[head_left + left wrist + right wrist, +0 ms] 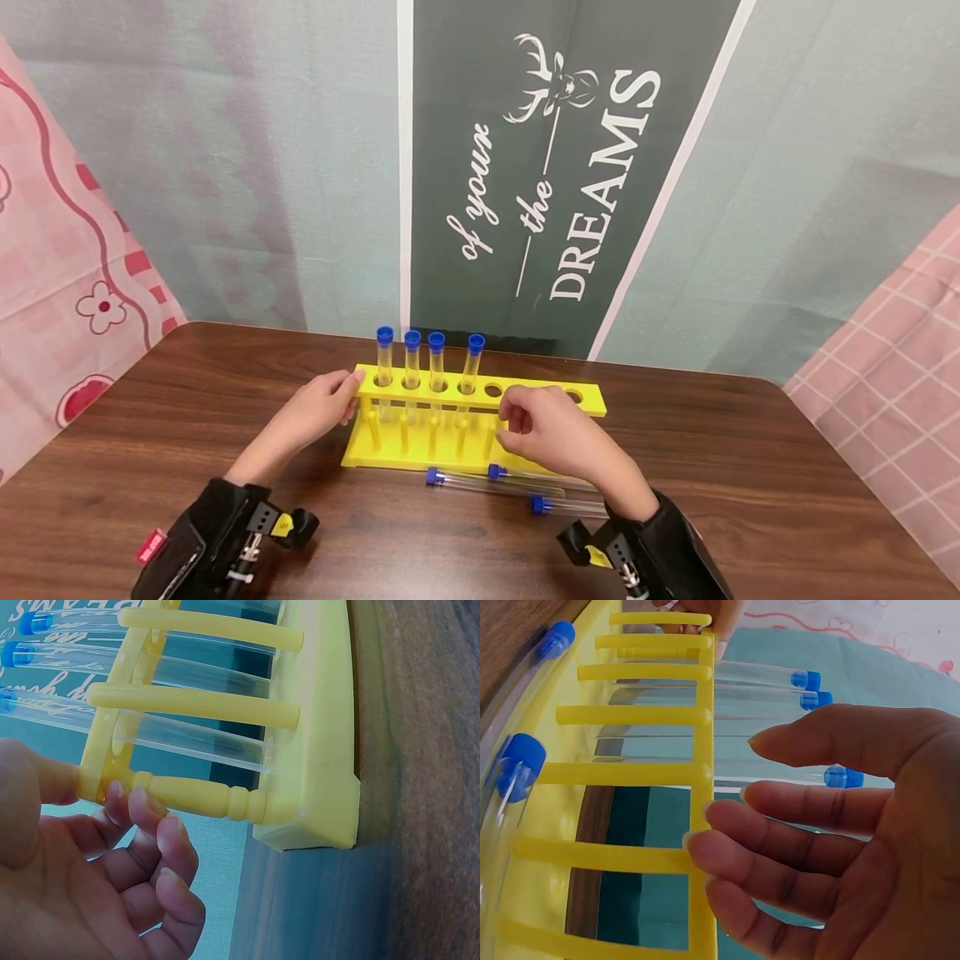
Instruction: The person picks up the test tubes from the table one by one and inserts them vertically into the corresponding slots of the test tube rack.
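A yellow test tube rack [450, 398] stands on the table. Several clear test tubes with blue caps are upright in its left holes, the rightmost one [471, 367] leaning slightly. My left hand [311, 412] grips the rack's left end, the thumb at the top bar and curled fingers beside the end post [199, 796]. Over the right half of the rack is my right hand [551, 429], holding nothing. In the right wrist view its fingers [791, 806] are loosely bent beside the top bar, thumb apart from them.
Three capped test tubes lie in front of the rack: one on the left [491, 483], one close to the base [517, 475] and one nearer me [573, 507]. Behind the brown wooden table [750, 483] hangs a printed cloth [337, 167].
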The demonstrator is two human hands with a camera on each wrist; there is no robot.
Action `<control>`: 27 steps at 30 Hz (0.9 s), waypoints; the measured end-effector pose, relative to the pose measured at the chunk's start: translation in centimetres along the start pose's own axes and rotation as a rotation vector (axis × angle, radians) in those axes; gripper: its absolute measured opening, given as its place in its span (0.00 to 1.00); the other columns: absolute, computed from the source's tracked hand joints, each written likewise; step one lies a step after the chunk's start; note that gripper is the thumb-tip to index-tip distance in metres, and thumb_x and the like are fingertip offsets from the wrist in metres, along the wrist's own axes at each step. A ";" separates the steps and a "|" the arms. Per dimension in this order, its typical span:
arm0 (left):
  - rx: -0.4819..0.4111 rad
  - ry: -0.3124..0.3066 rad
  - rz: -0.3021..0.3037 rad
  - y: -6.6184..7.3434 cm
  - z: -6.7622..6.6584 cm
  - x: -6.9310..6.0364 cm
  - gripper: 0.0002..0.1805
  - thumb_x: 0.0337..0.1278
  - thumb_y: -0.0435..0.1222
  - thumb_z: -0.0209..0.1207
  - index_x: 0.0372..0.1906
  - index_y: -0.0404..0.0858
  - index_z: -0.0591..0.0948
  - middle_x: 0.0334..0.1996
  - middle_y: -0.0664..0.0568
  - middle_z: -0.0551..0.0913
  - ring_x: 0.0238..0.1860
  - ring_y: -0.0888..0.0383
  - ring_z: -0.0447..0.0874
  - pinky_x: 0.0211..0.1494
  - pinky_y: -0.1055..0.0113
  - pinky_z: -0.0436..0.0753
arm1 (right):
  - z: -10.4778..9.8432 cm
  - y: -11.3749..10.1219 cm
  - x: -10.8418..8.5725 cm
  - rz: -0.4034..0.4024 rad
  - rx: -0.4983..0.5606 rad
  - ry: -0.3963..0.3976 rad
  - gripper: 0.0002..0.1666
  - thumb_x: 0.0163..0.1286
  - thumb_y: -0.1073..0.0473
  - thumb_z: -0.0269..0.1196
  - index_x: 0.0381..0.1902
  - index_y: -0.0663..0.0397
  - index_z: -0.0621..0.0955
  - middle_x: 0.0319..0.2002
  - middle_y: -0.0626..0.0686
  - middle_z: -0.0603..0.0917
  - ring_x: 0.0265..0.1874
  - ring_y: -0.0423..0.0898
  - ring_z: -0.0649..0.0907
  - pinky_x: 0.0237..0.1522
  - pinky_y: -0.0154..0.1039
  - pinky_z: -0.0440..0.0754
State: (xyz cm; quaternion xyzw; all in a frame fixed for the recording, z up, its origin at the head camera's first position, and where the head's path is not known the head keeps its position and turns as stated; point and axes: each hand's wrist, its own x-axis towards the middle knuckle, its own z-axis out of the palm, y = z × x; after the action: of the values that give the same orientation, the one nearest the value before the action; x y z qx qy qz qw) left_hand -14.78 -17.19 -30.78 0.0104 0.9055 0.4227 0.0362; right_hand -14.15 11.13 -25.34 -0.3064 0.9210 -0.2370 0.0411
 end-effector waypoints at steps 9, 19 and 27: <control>-0.001 0.000 0.009 0.0 -0.1 -0.1 0.20 0.70 0.44 0.39 0.31 0.32 0.71 0.19 0.49 0.68 0.21 0.55 0.64 0.27 0.66 0.63 | -0.2 0.7 -0.6 -0.051 -0.047 -0.004 0.05 0.53 0.66 0.64 0.29 0.57 0.78 0.19 0.44 0.72 0.20 0.39 0.70 0.25 0.31 0.71; -0.013 -0.003 0.012 0.0 -0.1 -0.1 0.21 0.70 0.45 0.40 0.31 0.32 0.70 0.19 0.49 0.68 0.21 0.55 0.64 0.27 0.66 0.63 | -0.3 1.3 -1.5 -0.101 -0.080 -0.017 0.04 0.53 0.67 0.64 0.29 0.58 0.79 0.19 0.42 0.72 0.20 0.37 0.69 0.24 0.31 0.70; -0.004 0.005 0.002 0.0 0.0 -0.1 0.21 0.70 0.46 0.40 0.30 0.32 0.70 0.19 0.49 0.68 0.21 0.55 0.63 0.27 0.66 0.63 | -0.4 2.0 -2.5 -0.081 -0.097 -0.032 0.04 0.52 0.68 0.63 0.26 0.57 0.78 0.18 0.41 0.71 0.19 0.37 0.69 0.23 0.31 0.70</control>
State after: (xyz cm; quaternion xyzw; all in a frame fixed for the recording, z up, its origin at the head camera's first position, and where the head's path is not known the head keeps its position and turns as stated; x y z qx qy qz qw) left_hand -14.70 -17.19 -30.75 0.0099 0.9048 0.4244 0.0336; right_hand -13.33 14.15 -26.10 -0.3488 0.9176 -0.1884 0.0312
